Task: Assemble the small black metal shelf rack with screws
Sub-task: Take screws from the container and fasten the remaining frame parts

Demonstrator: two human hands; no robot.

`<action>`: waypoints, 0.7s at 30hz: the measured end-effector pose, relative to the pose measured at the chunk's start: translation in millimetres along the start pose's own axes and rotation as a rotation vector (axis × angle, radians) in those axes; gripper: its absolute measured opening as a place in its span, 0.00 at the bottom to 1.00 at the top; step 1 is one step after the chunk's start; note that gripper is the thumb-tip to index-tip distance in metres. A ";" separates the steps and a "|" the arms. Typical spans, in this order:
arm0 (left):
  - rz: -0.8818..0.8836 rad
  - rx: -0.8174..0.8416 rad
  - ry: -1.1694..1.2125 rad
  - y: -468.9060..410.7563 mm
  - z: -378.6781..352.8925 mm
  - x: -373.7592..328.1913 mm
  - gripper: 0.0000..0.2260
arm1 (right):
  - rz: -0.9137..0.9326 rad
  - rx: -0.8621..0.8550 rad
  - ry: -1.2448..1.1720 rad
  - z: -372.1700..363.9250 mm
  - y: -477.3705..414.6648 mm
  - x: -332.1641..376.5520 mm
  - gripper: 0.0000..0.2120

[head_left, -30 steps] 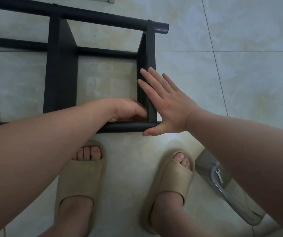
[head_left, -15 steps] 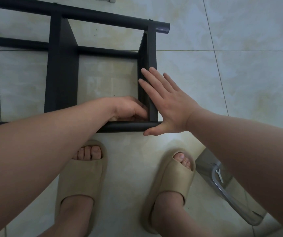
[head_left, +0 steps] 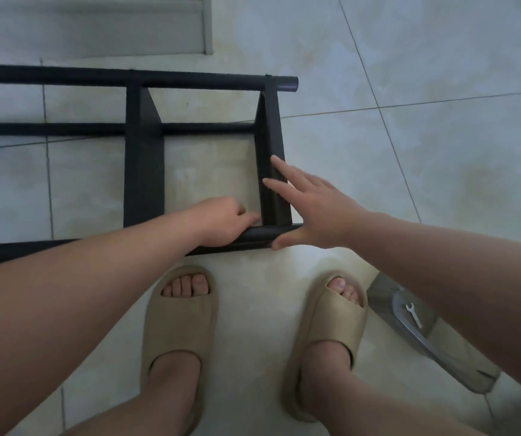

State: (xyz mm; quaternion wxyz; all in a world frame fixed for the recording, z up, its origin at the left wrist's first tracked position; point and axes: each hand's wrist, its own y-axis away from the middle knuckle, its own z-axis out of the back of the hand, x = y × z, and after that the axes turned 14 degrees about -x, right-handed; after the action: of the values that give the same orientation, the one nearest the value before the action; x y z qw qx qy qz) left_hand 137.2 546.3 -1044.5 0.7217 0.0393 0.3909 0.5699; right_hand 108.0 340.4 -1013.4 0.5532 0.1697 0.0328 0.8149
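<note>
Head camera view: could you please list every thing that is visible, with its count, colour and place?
rack: one, black, lying on the floor, upper left to centre
wrench: one, silvery, on the plastic packaging
plastic packaging: one, clear greyish, on the floor, lower right
slippers: two, beige, worn, bottom centre
floor tiles: many, pale, under everything
skirting board: one, white, top left
left hand: fingers curled at the rack's near inner corner
right hand: fingers straight, flat against the rack's end panel
</note>
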 end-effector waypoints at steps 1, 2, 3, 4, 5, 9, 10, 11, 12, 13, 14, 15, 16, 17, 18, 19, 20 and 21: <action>0.029 0.055 -0.056 10.1 5.5 3.5 0.20 | -0.036 0.033 -0.010 2.3 1.8 6.1 0.50; 0.046 0.101 -0.125 19.2 10.6 7.0 0.20 | -0.068 0.074 -0.006 4.9 3.1 12.9 0.47; 0.058 0.127 -0.191 28.0 16.0 9.5 0.20 | -0.095 0.116 0.003 8.1 4.3 20.0 0.44; 0.076 0.138 -0.232 36.3 22.5 10.9 0.21 | -0.113 0.153 0.012 14.5 5.2 28.1 0.41; 0.095 0.149 -0.254 41.6 26.0 12.1 0.21 | -0.126 0.187 0.016 19.3 5.4 34.7 0.39; 0.043 0.087 -0.371 65.5 49.2 8.1 0.13 | -0.079 0.191 0.061 59.4 11.5 61.0 0.29; 0.027 0.039 -0.356 70.8 56.7 4.6 0.11 | -0.073 0.176 0.070 69.8 15.1 65.0 0.25; 0.013 -0.013 -0.328 76.2 65.1 -0.4 0.11 | -0.079 0.160 0.073 79.2 20.1 68.1 0.21; -0.005 -0.072 -0.295 81.5 74.4 -6.7 0.11 | -0.093 0.139 0.072 87.5 26.5 70.5 0.19; -0.029 -0.139 -0.265 86.2 84.9 -13.5 0.11 | -0.104 0.113 0.074 95.6 33.5 72.1 0.20; -0.061 -0.208 -0.246 90.4 95.7 -20.9 0.11 | -0.109 0.080 0.085 103.4 41.0 72.8 0.24; -0.097 -0.270 -0.241 94.1 106.9 -28.6 0.12 | -0.111 0.039 0.095 110.6 48.6 72.7 0.27; -0.132 -0.320 -0.246 97.7 117.7 -36.1 0.12 | -0.113 -0.007 0.091 117.4 56.1 72.1 0.31; -0.160 -0.352 -0.261 101.4 127.8 -43.5 0.11 | -0.118 -0.052 0.075 123.5 63.2 71.3 0.35; -0.181 -0.368 -0.278 104.9 136.3 -50.5 0.10 | -0.129 -0.093 0.056 128.4 69.7 70.5 0.37; -0.193 -0.374 -0.296 107.9 142.7 -56.7 0.09 | -0.142 -0.125 0.039 131.6 75.3 69.8 0.38; -0.197 -0.372 -0.315 110.2 146.8 -62.3 0.08 | -0.157 -0.147 0.024 133.4 80.0 69.1 0.39; -0.196 -0.365 -0.333 111.8 148.6 -67.0 0.08 | -0.172 -0.161 0.007 133.7 84.0 68.5 0.39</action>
State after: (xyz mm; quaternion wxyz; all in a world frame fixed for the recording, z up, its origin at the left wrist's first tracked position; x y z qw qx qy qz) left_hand 136.2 585.7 -850.8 0.8229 -0.0362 0.1592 0.5442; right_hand 52.5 352.6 -851.0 0.6326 0.1186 -0.0164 0.7651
